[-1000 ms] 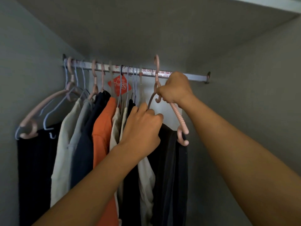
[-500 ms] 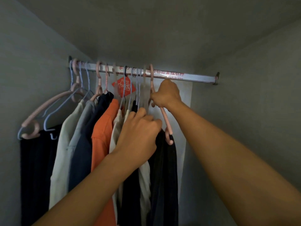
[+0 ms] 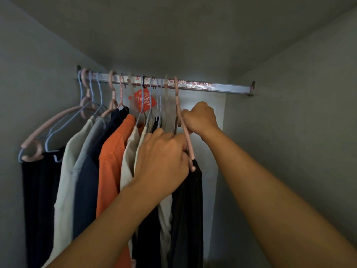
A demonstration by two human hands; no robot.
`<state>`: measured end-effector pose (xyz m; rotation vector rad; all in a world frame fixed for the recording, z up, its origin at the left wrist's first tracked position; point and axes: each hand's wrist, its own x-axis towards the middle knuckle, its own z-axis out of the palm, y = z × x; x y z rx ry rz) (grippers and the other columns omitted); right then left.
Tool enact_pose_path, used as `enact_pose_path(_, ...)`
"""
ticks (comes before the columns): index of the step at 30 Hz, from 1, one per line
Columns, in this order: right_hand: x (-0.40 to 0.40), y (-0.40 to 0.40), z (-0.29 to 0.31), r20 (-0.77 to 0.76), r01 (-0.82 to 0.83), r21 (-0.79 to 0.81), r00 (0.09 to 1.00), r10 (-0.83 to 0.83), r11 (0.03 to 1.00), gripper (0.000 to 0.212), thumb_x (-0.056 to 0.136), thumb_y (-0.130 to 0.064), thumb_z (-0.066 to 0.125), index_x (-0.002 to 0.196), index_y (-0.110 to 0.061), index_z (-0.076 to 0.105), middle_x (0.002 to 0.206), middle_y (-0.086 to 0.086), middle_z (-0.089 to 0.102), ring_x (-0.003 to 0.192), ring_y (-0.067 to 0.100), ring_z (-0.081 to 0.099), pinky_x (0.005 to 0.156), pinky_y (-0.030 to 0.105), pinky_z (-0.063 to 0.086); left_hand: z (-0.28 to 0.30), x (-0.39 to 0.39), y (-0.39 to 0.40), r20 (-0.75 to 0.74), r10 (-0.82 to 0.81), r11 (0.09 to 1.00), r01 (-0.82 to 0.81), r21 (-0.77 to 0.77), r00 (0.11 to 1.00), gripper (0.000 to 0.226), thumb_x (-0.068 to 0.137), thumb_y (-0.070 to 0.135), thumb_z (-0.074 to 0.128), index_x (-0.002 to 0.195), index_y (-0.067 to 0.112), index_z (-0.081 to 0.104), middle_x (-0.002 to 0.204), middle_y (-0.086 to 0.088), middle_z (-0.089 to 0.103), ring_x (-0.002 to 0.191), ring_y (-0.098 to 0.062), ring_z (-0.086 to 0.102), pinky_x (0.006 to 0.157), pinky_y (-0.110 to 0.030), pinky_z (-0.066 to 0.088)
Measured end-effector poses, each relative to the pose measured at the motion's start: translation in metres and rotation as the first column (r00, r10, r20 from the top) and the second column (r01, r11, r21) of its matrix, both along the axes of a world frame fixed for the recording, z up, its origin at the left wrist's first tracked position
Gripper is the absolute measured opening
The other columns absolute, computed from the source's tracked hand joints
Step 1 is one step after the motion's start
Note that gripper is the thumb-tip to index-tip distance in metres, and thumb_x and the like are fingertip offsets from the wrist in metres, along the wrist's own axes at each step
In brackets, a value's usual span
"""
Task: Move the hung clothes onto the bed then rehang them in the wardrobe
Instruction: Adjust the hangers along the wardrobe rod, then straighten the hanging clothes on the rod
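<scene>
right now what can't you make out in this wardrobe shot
Head view only:
- Left hand: its fingers curl away behind the knuckles, so exactly what they grip among the clothes is hidden.
- Dark garment on the pink hanger: too dim to tell its type; its hem is cut off by the bottom edge.
- Red tag: partly covered by hanger necks.
- Print on the rail: too small and blurred to read.

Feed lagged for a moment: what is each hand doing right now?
Left hand: closed on the hanging clothes, gripping the black garment near its top.
Right hand: closed, gripping the pink hanger whose hook is on the rail.
</scene>
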<state>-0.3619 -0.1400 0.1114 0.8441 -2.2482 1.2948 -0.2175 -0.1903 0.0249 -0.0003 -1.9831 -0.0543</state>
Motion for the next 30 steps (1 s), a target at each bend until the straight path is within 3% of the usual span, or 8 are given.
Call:
enact_pose_path(4,0.02,0.021,-0.016,0.028,-0.009,-0.047,1.0,0.01,0.999,0.035,0.073,-0.03,0.058,0.082,0.001,0.071,0.069,0.01,0.071,0.06,0.025,0.071,0.067,0.042,0.062,-0.003,0.009,0.006,0.077,0.028,0.999,-0.03,0.028,0.997,0.017,0.076,0.028,0.046,0.071,0.022,0.062,0.063,0.006,0.057,0.069,-0.019,0.05,0.065,-0.033,0.037)
enact_pose_path(6,0.036,0.032,-0.026,0.022,0.005,0.018,1.0,-0.006,1.0,0.042,0.065,-0.036,0.054,0.078,-0.001,0.071,0.068,0.009,0.071,0.062,0.026,0.07,0.068,0.044,0.062,-0.007,0.015,0.007,0.094,0.061,0.998,-0.063,0.018,0.994,0.018,0.079,0.029,0.051,0.074,0.021,0.066,0.061,0.004,0.057,0.067,-0.021,0.051,0.065,-0.037,0.042)
enact_pose_path(10,0.068,0.055,-0.05,-0.028,0.08,0.167,0.997,-0.077,0.983,0.028,0.073,-0.028,0.057,0.074,-0.004,0.07,0.068,0.007,0.069,0.065,0.025,0.067,0.067,0.041,0.06,-0.015,0.029,0.008,0.074,0.06,0.998,-0.059,-0.012,0.995,0.011,0.083,0.023,0.062,0.077,0.018,0.07,0.059,0.003,0.058,0.065,-0.022,0.053,0.065,-0.035,0.04)
enact_pose_path(14,0.117,0.088,-0.076,-0.168,0.203,0.296,0.973,-0.158,0.933,0.018,0.081,-0.033,0.063,0.095,-0.026,0.072,0.088,-0.003,0.069,0.083,0.021,0.062,0.071,0.031,0.053,-0.03,0.05,0.011,0.208,0.044,0.999,-0.044,-0.005,0.977,0.019,0.094,0.026,0.05,0.091,0.021,0.068,0.076,0.002,0.062,0.079,-0.02,0.058,0.065,-0.03,0.032)
enact_pose_path(18,0.166,0.121,-0.105,-0.144,0.213,0.33,0.974,-0.174,0.919,0.022,0.08,-0.04,0.066,0.1,-0.032,0.071,0.093,-0.013,0.069,0.091,0.012,0.064,0.08,0.031,0.054,-0.049,0.071,0.007,0.347,-0.067,0.997,0.053,0.052,0.935,0.016,0.094,0.032,0.051,0.089,0.025,0.065,0.066,0.007,0.059,0.067,-0.012,0.058,0.054,-0.027,0.037)
enact_pose_path(21,0.197,0.145,-0.135,-0.066,0.224,0.395,0.974,-0.216,0.891,0.026,0.08,-0.042,0.066,0.104,-0.033,0.07,0.099,-0.015,0.069,0.095,0.009,0.065,0.087,0.03,0.053,-0.065,0.085,0.013,0.429,-0.181,0.983,0.149,0.107,0.885,0.012,0.092,0.035,0.056,0.089,0.028,0.064,0.067,0.008,0.06,0.069,-0.013,0.06,0.062,-0.033,0.049)
enact_pose_path(24,0.226,0.171,-0.167,-0.004,0.269,0.471,0.953,-0.303,0.84,0.028,0.08,-0.042,0.067,0.107,-0.034,0.069,0.106,-0.013,0.069,0.098,0.011,0.064,0.089,0.028,0.051,-0.085,0.097,0.031,0.511,-0.278,0.959,0.262,0.104,0.813,0.011,0.092,0.039,0.058,0.091,0.029,0.063,0.075,0.01,0.062,0.076,-0.013,0.06,0.071,-0.036,0.053)
enact_pose_path(30,0.297,0.241,-0.217,0.097,0.377,0.553,0.857,-0.507,0.743,0.025,0.077,-0.048,0.064,0.1,-0.036,0.066,0.101,-0.016,0.067,0.095,0.014,0.063,0.085,0.035,0.054,-0.126,0.123,0.098,0.711,-0.444,0.859,0.484,0.166,0.545,0.029,0.091,0.051,0.059,0.114,0.033,0.061,0.103,0.012,0.064,0.094,-0.013,0.06,0.075,-0.031,0.047)
